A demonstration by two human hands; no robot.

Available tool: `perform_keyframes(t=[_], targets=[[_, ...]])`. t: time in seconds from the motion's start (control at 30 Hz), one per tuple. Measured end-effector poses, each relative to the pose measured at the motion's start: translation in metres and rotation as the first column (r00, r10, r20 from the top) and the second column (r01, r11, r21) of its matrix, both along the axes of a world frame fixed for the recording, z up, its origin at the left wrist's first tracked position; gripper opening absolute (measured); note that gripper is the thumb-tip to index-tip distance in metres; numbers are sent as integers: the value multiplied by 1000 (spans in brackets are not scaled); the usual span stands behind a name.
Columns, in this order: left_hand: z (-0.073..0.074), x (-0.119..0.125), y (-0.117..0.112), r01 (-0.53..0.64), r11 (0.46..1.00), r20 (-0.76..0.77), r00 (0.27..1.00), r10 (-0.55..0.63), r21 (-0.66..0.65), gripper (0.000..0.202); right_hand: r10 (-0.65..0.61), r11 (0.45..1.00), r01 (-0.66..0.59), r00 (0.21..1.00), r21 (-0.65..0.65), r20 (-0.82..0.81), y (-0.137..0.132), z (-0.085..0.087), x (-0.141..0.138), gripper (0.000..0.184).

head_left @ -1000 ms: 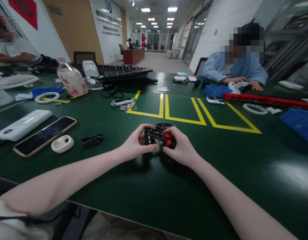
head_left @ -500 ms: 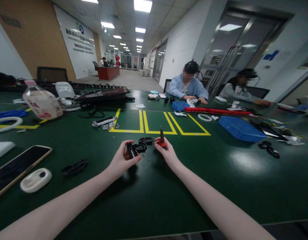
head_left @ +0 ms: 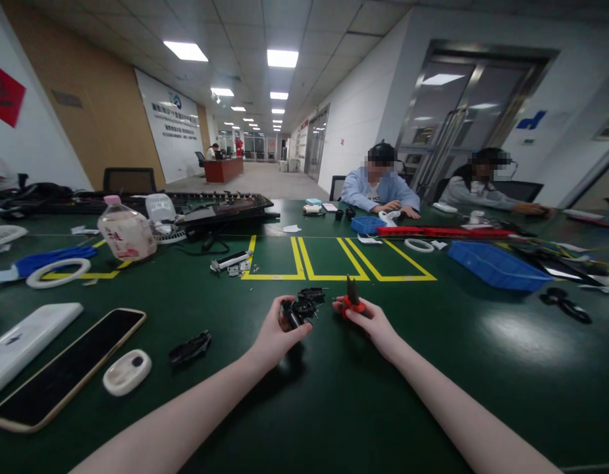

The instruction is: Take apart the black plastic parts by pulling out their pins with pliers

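My left hand (head_left: pixel 280 334) is closed around a black plastic part (head_left: pixel 295 315) with a shiny cylindrical side. Just behind it on the green table lies another dark part (head_left: pixel 311 294) with thin pins or screws sticking out; whether the two touch, I cannot tell. To the right, my right hand (head_left: pixel 372 322) grips red-handled pliers (head_left: pixel 352 299), whose dark jaws point up and stand slightly apart. The pliers are clear of the black part. A further black piece (head_left: pixel 189 347) rests on the table left of my left hand.
Yellow tape outlines (head_left: pixel 328 278) mark the table ahead, with small metal parts (head_left: pixel 235 263) at their left. A phone (head_left: pixel 70 368), white oval dish (head_left: pixel 127 372) and bottle (head_left: pixel 126 230) stand left. A blue tray (head_left: pixel 496 264) sits right. Two people sit across the table.
The view has swung left and up, so everything appears further right and lower. The pliers have turned in my right hand and their jaws show apart. My left hand keeps its hold.
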State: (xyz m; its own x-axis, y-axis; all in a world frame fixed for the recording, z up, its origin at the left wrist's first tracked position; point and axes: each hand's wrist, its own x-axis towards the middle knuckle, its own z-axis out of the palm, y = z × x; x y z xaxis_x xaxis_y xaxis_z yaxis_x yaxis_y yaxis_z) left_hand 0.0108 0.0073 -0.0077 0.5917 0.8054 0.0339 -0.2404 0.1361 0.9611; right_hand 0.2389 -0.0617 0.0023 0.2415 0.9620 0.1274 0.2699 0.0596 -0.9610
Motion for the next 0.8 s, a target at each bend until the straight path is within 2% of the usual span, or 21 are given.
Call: perform_keyframes(t=[0.13,0.37,0.53,0.6,0.8], targets=[[-1,0,-1,11,1000,9,1000,-11,-19,63,26,1000,-26,998,-9,50,-1,3,0,58],[6,-4,-4,71,997,-11,997,-71,-7,64,107,994,-97,972,-59,211,-6,4,1,41],[9,-9,-5,131,991,-52,990,-131,6,64,41,999,-31,964,-42,262,-13,-4,0,30],[10,-10,-5,132,991,-75,989,-131,11,66,-5,1000,8,976,-11,218,-13,-7,2,28],[11,-7,-4,151,988,-151,978,-145,29,72,-40,999,43,987,-16,155,-9,-4,2,44]])
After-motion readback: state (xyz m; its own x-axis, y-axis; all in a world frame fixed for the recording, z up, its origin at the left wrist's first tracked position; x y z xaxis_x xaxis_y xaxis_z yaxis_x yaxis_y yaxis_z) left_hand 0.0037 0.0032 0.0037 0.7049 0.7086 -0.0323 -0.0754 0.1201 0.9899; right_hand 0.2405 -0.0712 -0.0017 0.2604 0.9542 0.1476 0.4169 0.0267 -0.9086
